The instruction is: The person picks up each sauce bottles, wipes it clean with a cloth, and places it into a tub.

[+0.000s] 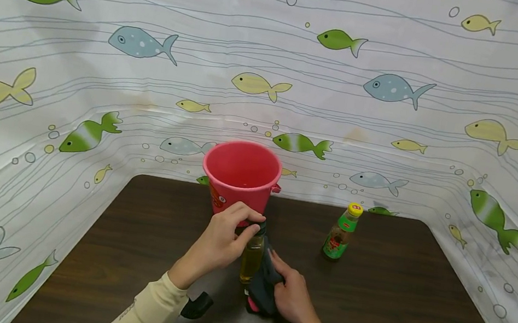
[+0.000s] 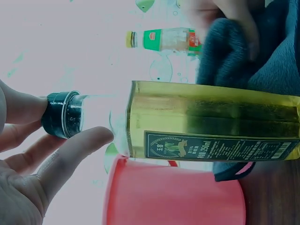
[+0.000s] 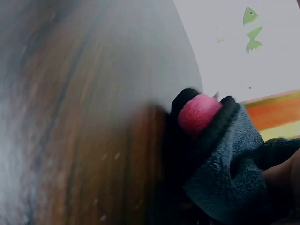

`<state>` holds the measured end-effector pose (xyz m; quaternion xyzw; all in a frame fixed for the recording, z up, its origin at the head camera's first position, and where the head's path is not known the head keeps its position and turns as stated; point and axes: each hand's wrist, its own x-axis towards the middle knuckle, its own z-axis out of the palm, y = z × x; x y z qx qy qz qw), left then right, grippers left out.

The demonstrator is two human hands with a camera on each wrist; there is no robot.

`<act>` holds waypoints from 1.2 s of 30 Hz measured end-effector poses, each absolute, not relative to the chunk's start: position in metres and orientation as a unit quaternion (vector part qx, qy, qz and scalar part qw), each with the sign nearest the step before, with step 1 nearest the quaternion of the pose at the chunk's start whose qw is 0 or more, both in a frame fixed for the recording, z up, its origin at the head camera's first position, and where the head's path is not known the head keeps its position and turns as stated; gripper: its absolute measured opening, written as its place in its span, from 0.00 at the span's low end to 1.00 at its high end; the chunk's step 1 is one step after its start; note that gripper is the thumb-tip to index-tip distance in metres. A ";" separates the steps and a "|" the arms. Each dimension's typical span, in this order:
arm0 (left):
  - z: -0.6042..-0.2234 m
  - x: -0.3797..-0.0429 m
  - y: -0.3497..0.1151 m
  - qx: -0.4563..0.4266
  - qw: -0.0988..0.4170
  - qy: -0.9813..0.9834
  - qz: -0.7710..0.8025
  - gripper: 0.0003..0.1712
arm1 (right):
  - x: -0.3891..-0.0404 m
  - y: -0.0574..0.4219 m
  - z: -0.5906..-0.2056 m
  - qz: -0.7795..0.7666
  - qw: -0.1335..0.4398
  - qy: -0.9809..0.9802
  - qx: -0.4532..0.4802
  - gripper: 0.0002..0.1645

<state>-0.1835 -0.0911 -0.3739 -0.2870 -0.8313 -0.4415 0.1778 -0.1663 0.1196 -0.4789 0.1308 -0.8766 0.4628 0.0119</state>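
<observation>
Nearest us, smooth cream sleeves point(image 1: 154, 307) run down to both wrists over the table point(image 1: 382, 311), a dark brown top with streaky wood grain and a pale sheen at the near edge. The right hand point(image 1: 292, 293) grips a dark cloth point(image 1: 263, 286), blue-grey, soft and short-piled, bunched into thick folds; a fuzzy pink patch point(image 3: 199, 114) shows at its lower end. That arm comes in from the lower right, with the fingers pointing up and inward.

Just beside the cloth stands the clear bottle point(image 1: 251, 262), upright and flat-sided, filled with yellow-green liquid below a bare neck. We see a dark label point(image 2: 201, 147) with fine pale print on one face and a ridged black cap point(image 2: 58, 114) on top. The left hand point(image 1: 220, 239) reaches across from the lower left, wrist raised, and holds the bottle at the cap between thumb and curled fingers. We cannot tell whether the base touches the table.

Farther back, behind the bottle, is the bucket point(image 1: 246, 199), smooth pinkish red, round and flared to a rolled rim. To its right a slender yellow-capped bottle point(image 1: 339, 236) stands well apart, with green labels. Beyond hangs a white, faintly creased sheet point(image 1: 258, 23) printed with fish.
</observation>
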 end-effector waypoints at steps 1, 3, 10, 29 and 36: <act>-0.374 -0.184 -0.091 -0.287 0.178 -0.831 -0.441 0.11 | -0.167 0.120 -0.480 0.458 0.007 -0.879 0.132 0.43; -0.375 -0.184 -0.091 -0.289 0.178 -0.830 -0.442 0.11 | -0.168 0.122 -0.481 0.449 0.001 -0.884 0.134 0.43; -0.374 -0.184 -0.091 -0.289 0.180 -0.830 -0.441 0.12 | -0.169 0.123 -0.482 0.442 -0.005 -0.887 0.134 0.44; -0.374 -0.182 -0.090 -0.292 0.187 -0.828 -0.440 0.12 | -0.156 0.111 -0.442 0.656 -0.031 -0.749 0.088 0.32; -0.375 -0.183 -0.090 -0.296 0.198 -0.825 -0.439 0.13 | -0.148 0.113 -0.419 0.684 -0.024 -0.724 0.087 0.30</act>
